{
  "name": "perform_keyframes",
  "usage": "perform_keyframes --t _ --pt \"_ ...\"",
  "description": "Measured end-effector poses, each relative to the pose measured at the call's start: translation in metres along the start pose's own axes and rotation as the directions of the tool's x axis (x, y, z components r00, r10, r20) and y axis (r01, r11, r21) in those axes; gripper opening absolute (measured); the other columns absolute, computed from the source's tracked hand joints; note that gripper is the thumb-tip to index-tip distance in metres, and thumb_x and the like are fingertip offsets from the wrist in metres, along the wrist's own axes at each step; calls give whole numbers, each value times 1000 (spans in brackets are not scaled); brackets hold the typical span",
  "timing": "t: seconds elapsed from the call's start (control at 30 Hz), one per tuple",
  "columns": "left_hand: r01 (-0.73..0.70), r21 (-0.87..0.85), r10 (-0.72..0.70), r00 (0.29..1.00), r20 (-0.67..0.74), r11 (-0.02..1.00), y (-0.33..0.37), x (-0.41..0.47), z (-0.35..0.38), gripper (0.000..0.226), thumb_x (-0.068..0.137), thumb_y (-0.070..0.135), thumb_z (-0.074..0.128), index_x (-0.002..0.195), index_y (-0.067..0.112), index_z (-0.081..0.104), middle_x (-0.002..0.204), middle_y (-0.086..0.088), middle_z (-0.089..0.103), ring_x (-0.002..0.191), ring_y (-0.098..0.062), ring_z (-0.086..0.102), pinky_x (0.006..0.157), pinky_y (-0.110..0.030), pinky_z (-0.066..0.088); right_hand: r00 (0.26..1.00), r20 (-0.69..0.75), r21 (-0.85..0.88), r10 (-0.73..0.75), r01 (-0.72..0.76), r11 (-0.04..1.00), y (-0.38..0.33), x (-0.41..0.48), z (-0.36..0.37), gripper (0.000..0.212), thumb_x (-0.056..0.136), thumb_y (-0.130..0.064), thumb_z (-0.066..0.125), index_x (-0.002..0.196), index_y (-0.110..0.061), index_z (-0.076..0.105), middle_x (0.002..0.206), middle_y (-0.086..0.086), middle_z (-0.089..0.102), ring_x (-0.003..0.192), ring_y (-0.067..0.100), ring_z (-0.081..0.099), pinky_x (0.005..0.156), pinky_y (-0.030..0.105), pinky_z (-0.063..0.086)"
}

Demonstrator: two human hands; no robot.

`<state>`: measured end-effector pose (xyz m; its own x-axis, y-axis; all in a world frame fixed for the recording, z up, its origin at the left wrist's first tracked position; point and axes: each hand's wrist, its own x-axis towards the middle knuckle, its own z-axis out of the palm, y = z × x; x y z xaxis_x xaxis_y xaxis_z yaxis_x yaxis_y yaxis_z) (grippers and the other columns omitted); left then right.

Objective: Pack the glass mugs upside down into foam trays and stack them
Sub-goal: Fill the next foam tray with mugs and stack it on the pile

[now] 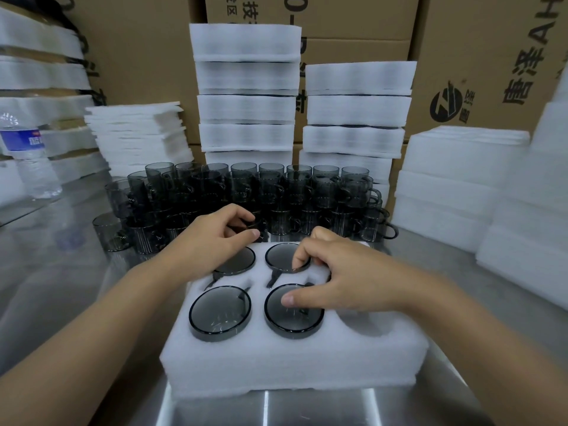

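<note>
**Left hand on a mug, right hand spread over the tray**

Your left hand (215, 238) is curled round a mug (259, 224) just past the tray's far edge, thumb on the near side and fingers over the far side. Your right hand (344, 278) lies spread over the tray (292, 364) and grips nothing. Its thumb (289, 299) presses the base of the near-middle mug (295, 321), and its bent fingertips (296, 261) touch the base of the far-middle mug (281, 253). The two hands are near each other but not touching.

The tray sits near you on the steel table (61, 287). Four mugs stand in it upside down. Besides the two under your right hand, these are the far-left mug (241, 259) and the near-left mug (219, 312). The near-right pocket (362, 324) holds no mug. Your right hand hides the far-right one.

The loose mugs (276, 186) stand in a stacked cluster just beyond the tray. Behind them rise two stacks of foam trays (246, 96), with foam sheets (138, 133) to their left and cardboard boxes (338, 16) at the back. A water bottle (27, 155) stands far left.
</note>
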<state>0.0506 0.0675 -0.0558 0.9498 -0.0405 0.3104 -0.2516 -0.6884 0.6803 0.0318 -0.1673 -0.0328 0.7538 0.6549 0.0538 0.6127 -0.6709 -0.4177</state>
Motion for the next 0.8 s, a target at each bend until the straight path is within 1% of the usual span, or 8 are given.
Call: perform_keyframes --t 0.1,0.2,0.37,0.43,0.5,0.63,0.73,0.8 --pt "-67 54 70 996 -51 996 4 -2 -1 17 84 36 65 94 43 53 94 14 62 78 1 60 70 -19 45 1000 -21 2 -2 2 1000 1 0 1 46 59 -78 56 86 -42 48 91 -27 37 74 -6 44 62 21 32" --pt "-165 207 192 974 -117 964 10 -5 -3 24 83 32 67 99 38 50 95 19 58 80 6 59 70 -15 45 999 -35 19 -7 8 1000 2 0 1 51 59 -80 55 90 -40 52 92 -21 41 76 -4 46 65 20 34" --pt "-331 368 418 889 -188 869 19 -11 -2 34 82 16 70 112 24 57 97 20 53 81 1 58 74 -7 42 988 -153 139 -23 45 989 2 3 2 45 69 -73 53 85 -32 60 77 -14 51 64 -1 46 59 15 37" --pt "-415 433 521 838 -159 800 23 -13 -1 35 80 9 72 114 15 63 98 12 57 80 -1 57 74 -10 44 978 -210 232 10 39 972 3 4 2 41 76 -68 54 80 -28 61 62 -14 54 53 -2 46 51 12 36" --pt "-482 482 607 782 -141 732 27 -15 -2 32 78 4 74 108 9 67 99 2 62 79 -10 62 70 -22 52 962 -267 292 51 31 956 3 6 2 37 82 -64 52 76 -28 60 54 -16 53 48 -3 46 47 10 35" --pt "-556 495 680 726 -100 667 34 -20 -1 22 79 3 71 100 3 68 99 -8 64 74 -23 66 61 -35 57 902 -366 469 227 -32 883 4 11 0 42 89 -59 45 80 -20 61 66 -11 63 58 1 56 65 26 47" --pt "-601 521 713 701 -20 606 37 -21 0 22 76 -1 74 98 1 69 97 -11 65 68 -24 65 52 -36 55 873 -374 510 313 -88 856 3 11 -2 47 92 -57 40 86 -16 62 59 -17 64 52 -5 55 60 24 40" --pt "-631 536 740 672 16 561 38 -20 0 16 82 6 69 97 1 69 96 -10 65 71 -19 61 50 -32 54 865 -375 515 332 -103 851 2 11 -2 46 92 -58 40 90 -17 62 57 -19 62 50 -8 55 58 22 36"
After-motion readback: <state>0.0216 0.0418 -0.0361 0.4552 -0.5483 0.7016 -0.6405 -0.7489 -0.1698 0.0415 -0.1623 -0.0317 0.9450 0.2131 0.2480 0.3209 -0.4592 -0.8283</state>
